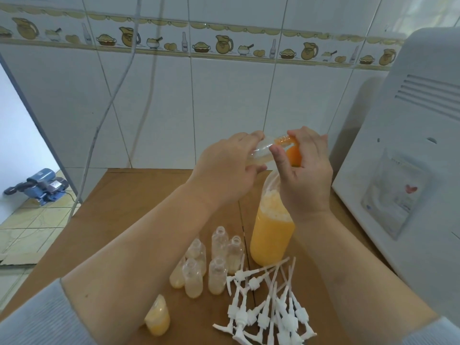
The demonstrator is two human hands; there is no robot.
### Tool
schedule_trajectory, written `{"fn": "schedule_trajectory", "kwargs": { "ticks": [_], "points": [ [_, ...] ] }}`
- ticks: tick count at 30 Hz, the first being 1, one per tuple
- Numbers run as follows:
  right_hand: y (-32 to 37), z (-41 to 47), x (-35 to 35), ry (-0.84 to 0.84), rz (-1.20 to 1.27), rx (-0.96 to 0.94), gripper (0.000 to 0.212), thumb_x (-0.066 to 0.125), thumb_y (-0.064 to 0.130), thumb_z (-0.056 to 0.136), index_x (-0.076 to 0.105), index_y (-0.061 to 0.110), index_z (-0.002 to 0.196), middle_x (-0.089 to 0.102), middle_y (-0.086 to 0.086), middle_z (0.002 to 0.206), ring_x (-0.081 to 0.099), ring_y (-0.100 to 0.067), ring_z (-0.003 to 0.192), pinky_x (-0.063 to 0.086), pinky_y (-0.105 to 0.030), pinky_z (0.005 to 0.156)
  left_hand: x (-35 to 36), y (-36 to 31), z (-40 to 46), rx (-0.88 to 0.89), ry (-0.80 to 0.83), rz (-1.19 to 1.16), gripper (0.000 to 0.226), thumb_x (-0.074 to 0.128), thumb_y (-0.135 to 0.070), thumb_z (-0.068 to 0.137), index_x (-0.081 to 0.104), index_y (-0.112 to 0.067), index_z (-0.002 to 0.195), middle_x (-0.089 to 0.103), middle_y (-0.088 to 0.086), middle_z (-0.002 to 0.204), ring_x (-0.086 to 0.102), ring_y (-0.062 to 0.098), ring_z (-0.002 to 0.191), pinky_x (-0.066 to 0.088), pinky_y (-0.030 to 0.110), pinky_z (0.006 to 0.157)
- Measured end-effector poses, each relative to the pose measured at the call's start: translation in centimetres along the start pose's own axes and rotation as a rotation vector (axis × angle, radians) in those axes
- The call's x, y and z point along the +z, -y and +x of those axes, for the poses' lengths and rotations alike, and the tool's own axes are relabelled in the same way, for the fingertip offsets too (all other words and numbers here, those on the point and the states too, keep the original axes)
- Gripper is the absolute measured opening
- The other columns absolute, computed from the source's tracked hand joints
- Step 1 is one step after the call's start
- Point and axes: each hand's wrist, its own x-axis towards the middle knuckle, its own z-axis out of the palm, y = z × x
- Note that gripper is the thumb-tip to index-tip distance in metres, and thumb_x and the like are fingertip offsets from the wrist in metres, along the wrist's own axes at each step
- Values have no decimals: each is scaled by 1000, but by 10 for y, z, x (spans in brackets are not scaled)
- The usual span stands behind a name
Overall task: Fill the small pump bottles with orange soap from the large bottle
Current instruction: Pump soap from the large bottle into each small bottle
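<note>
My left hand [224, 170] grips a small clear bottle [262, 148], held up and tilted on its side with the neck pointing right. At that neck, my right hand [303, 170] pinches an orange piece [293, 155]; what it is I cannot tell. Below my right hand, the large bottle [272, 235] of orange soap stands on the table, its top hidden by the hand. Several small open bottles [219, 245] stand to its left, some with a little pale liquid. Nearer me stands one small bottle [158, 317] with orange soap in it. A pile of white pump heads [268, 307] lies front right.
The brown cardboard-covered table [129, 220] meets a tiled wall at the back. A large white appliance [410, 170] stands close on the right. Two cables [109, 108] hang down the wall at left. A blue machine [42, 185] sits on the floor far left.
</note>
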Motion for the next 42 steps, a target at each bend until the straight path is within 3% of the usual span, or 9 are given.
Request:
{"fn": "schedule_trajectory", "kwargs": {
  "ticks": [2,7,14,21,26,32,35,39,42],
  "points": [
    [-1,-2,-1,15,-16,11,57,40,52,93,58,3,115,59,-9,112,47,-13,112,23,-42,115,0,0,0,-4,16,1,53,59,-35,90,43,-19,138,58,-4,121,56,17,102,46,30,85],
    [2,6,-11,14,-33,-33,54,43,50,93,59,4,115,59,-7,112,46,-11,113,8,-24,117,-6,-2,1,0,-8,-23,52,60,-35,89,45,-21,137,58,-6,118,55,14,103,46,30,87],
    [1,-3,-4,-13,-63,-6,50,48,45,92,59,2,114,60,-9,111,48,-14,113,16,-32,116,0,-4,-2,-35,11,-37,54,60,-33,90,43,-20,139,57,-5,124,54,15,110,46,32,92],
    [7,6,-16,-3,-112,-56,54,44,49,94,58,4,118,60,-9,115,44,-13,116,4,-17,115,-14,-7,3,-27,9,-37,50,60,-34,90,45,-24,137,57,-8,117,53,13,101,44,29,86],
    [3,-3,-6,-43,-129,-60,51,46,46,94,59,1,114,61,-12,111,49,-16,113,16,-29,116,-5,-8,-3,-50,-4,-53,52,62,-33,89,45,-21,137,59,-6,119,54,13,107,42,27,88],
    [1,6,-12,24,-111,-78,58,40,53,93,60,4,116,62,-11,116,45,-18,121,4,-18,116,-9,-7,2,-43,17,16,52,57,-37,91,42,-24,139,56,-8,123,53,14,106,39,25,83],
    [2,7,-14,-13,-112,-77,53,45,50,93,60,3,115,62,-10,114,46,-16,117,6,-20,116,-12,-10,2,-38,2,1,51,59,-36,90,43,-24,137,57,-7,119,54,15,106,44,29,86],
    [2,-5,-10,-31,-126,-55,49,50,45,92,59,2,115,61,-11,112,50,-18,113,17,-31,116,-5,-10,-4,-47,7,-52,52,62,-32,88,46,-21,137,59,-5,116,55,16,106,46,32,89],
    [2,-7,-9,2,-134,-44,51,46,47,93,59,3,115,61,-10,113,49,-17,113,13,-26,116,-3,-8,-6,-60,22,-43,51,62,-32,89,46,-22,137,58,-6,120,54,15,108,41,27,88]
  ]
}}
